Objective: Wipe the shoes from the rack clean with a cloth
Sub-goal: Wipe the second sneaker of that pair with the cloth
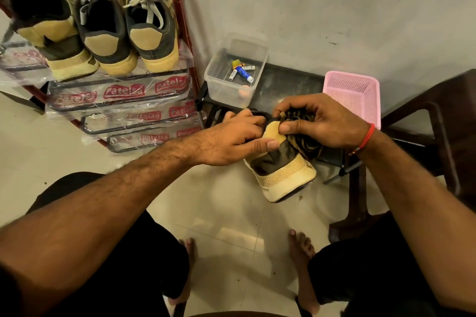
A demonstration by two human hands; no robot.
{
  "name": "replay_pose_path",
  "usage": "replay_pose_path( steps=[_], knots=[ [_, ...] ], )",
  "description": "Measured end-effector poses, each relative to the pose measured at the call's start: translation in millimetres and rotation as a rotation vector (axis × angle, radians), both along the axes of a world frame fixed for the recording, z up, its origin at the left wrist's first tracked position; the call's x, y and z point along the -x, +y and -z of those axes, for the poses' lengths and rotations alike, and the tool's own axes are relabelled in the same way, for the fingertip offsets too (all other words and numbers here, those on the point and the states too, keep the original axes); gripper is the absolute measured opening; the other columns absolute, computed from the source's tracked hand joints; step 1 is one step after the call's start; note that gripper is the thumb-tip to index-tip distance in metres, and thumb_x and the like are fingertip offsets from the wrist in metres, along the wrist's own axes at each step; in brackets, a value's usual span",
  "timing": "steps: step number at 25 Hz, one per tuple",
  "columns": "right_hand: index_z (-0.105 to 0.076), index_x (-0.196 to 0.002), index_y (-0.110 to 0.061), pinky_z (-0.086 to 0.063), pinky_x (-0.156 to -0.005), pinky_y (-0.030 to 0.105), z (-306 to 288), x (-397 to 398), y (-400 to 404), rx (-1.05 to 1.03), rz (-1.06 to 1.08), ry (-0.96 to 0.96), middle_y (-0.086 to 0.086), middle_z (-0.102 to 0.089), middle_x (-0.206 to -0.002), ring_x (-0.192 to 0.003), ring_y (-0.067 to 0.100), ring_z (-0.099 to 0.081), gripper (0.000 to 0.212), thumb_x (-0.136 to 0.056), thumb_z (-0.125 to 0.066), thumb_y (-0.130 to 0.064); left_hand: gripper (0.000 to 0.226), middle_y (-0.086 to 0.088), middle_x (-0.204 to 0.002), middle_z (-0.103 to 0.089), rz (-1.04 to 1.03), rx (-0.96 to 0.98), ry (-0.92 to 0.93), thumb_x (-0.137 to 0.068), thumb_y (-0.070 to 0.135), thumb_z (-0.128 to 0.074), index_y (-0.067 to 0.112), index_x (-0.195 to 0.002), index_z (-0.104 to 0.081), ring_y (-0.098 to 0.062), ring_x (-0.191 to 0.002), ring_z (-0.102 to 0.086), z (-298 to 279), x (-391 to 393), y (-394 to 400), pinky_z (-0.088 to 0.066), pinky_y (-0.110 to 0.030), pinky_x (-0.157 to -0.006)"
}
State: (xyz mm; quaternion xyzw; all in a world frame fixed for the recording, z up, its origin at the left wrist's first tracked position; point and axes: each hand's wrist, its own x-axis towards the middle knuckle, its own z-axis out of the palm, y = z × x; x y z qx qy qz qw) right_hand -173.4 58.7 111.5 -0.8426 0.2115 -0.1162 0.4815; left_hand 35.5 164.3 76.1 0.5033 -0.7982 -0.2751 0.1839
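While left hand [231, 136] grips the sneaker [280, 172] held heel-up over the floor & right hand [322, 121] pinches the cloth [306, 141] vs its heel, 3 sneakers wait on the rack [180, 8]; looks light, soft upper, stiff sole—hold by sole.

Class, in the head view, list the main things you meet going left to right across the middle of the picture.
Shoe rack → clear tub → held shoe → pink basket → brown chair
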Motion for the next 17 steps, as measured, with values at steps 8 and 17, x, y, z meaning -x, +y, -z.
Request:
replay_pose_path(
  steps=[8, 17],
  knots=[
    [-0.066, -0.114, -0.022, -0.053, -0.09, 0.02, 6.9, -1.7, -1.2, 0.306, 0.365, -0.034, -0.008, -0.068, -0.106, -0.099, 0.005, -0.063, 0.028, -0.089, -0.073, -0.034, 0.074, -0.025, -0.102, -0.067, -0.463, -0.249, 0.505, -0.092, 0.072, -0.05, 0.002, -0.108, -0.068, -0.042, -0.097, -0.065, -3.8, 13.5, 0.0, -0.055, -0.055, -0.089],
    [-0.045, -0.139, -0.014, -0.042, -0.106, 0.04, 13.9, -27.5, 31.7, 0.644, 0.39, 0.053, 0.014, -0.041, -0.133, -0.119, 0.025, -0.043, 0.06, -0.086, -0.07, -0.027, 0.031, 0.003, -0.08, -0.073, -0.754, -0.408, 0.901, -0.101, 0.051, -0.054, 0.024, -0.093, -0.067, -0.013, -0.074, -0.062, 0.2, 19.9, -7.2, -0.051, -0.033, -0.078]
  ],
)
